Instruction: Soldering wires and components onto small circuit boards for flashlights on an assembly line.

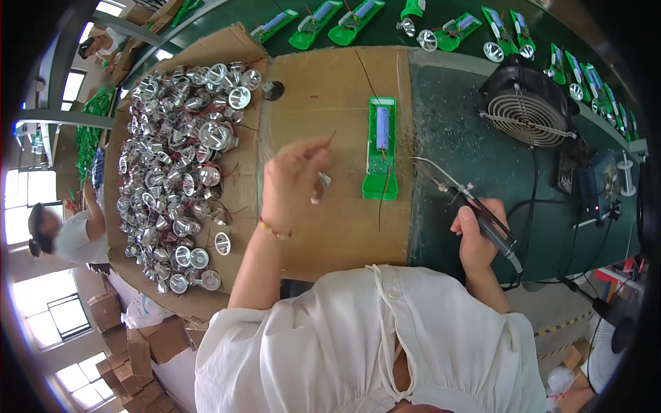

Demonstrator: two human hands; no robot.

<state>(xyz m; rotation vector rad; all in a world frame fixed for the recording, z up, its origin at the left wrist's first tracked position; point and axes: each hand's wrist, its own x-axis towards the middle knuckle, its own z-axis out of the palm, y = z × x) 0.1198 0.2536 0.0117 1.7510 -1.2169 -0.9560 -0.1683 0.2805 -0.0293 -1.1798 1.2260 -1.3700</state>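
My right hand (480,230) is wrapped round a black-handled soldering iron (487,227) with a thin metal wire guide along it, and its tip points left. Between them lies a green flashlight housing (381,187), open side up, on the cardboard. In it are a purple cylindrical battery (382,127), a small green circuit board (378,164) and red and dark wires. Left of the housing, apart from it, my left hand (295,172) is closed on a small silver reflector lamp (321,186). A thin wire end sticks out by its fingertips; the fingers hide part of the lamp.
A cardboard tray (237,48) heaped with silver reflector lamps (179,151) stands at left. A black fan (527,110) and a blue soldering station (597,180) occupy the right. Green housings (454,31) line the far edge. Cables hang at right; other people work at far left.
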